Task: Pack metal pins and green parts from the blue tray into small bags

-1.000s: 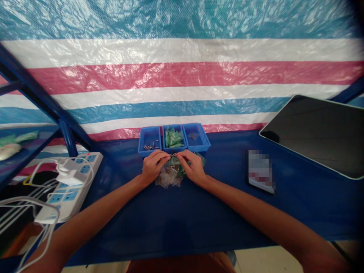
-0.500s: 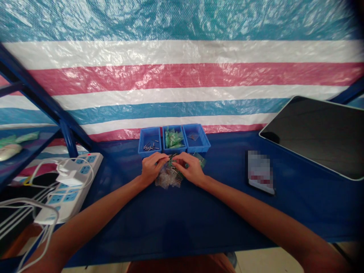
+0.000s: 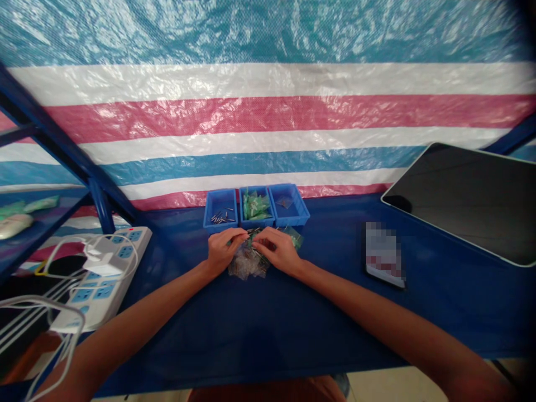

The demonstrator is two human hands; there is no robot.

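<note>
My left hand (image 3: pixel 224 249) and my right hand (image 3: pixel 280 251) are close together, fingertips pinched, over a pile of small clear plastic bags (image 3: pixel 247 267). What they pinch is too small to name. Green packets (image 3: pixel 297 237) and thin dark pieces lie among the pile, partly under my right hand. Just behind the hands stand three blue bins. Thin metal pins (image 3: pixel 218 218) lie in the left bin (image 3: pixel 220 228). Green packets (image 3: pixel 256 204) fill the middle bin (image 3: pixel 257 222). Inside the right bin (image 3: pixel 298 215) is a small clear bag (image 3: pixel 285 202).
A white power strip (image 3: pixel 113 290) with chargers and cables (image 3: pixel 79 335) lies at the left, beside a blue metal frame (image 3: pixel 98 198). To the right are a phone (image 3: pixel 383 254) and a dark-screened monitor (image 3: pixel 469 201). A striped plastic sheet (image 3: pixel 268 117) hangs behind the blue table (image 3: pixel 259 324).
Both hands stay nearly in place over the pile, with only slight finger movement. The view has shifted very slightly.
</note>
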